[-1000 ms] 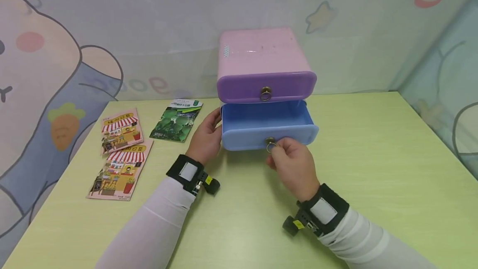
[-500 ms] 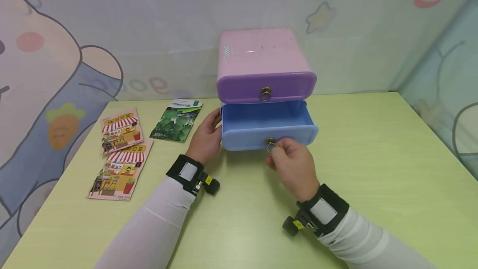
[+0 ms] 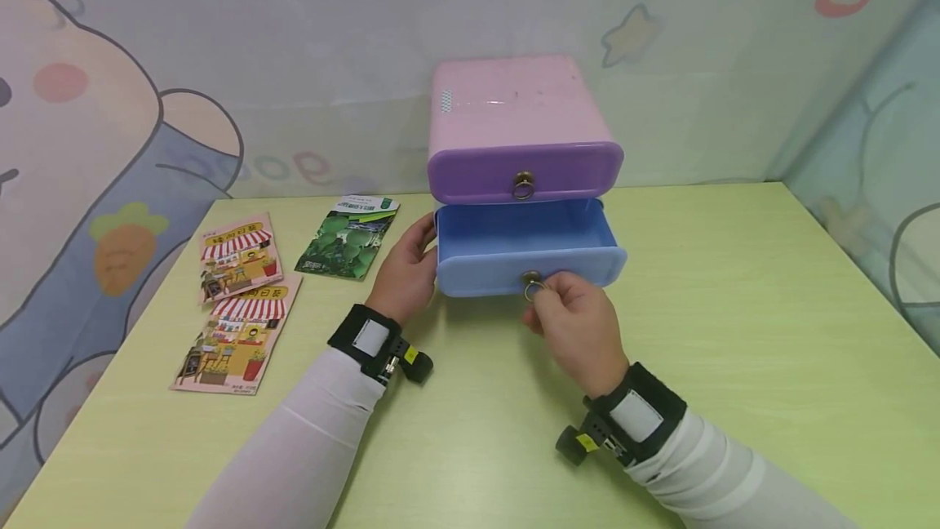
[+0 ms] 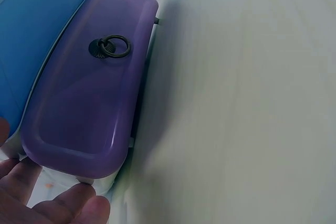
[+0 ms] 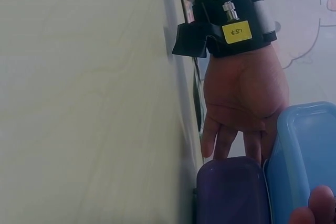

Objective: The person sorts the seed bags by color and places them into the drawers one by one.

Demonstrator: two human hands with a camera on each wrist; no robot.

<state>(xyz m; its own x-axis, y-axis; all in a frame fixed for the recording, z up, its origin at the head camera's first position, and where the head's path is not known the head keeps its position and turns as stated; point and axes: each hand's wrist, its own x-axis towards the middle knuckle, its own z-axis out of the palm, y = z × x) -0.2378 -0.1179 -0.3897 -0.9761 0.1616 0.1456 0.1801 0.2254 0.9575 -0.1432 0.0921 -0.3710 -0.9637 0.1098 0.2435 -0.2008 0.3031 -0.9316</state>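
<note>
A small drawer cabinet (image 3: 514,96) with a pink top stands at the back of the table. Its blue drawer (image 3: 470,274) is pulled out, and the inside that shows holds nothing. My right hand (image 3: 582,329) pinches that drawer's brass ring pull (image 3: 530,277) between thumb and fingers. My left hand (image 3: 404,276) rests against the cabinet's left side, its fingers extended, as the right wrist view also shows. Above the blue drawer, the upper purple drawer (image 3: 477,174) is closed. In the left wrist view, a lower purple drawer (image 4: 79,103) with its own ring pull is closed.
Left of the cabinet lies a green packet (image 3: 345,239) with leafy pictures. Two pink packets with striped-awning pictures, an upper packet (image 3: 238,260) and a lower packet (image 3: 231,349), overlap near the left table edge. A printed cloth backdrop (image 3: 330,64) hangs behind the table.
</note>
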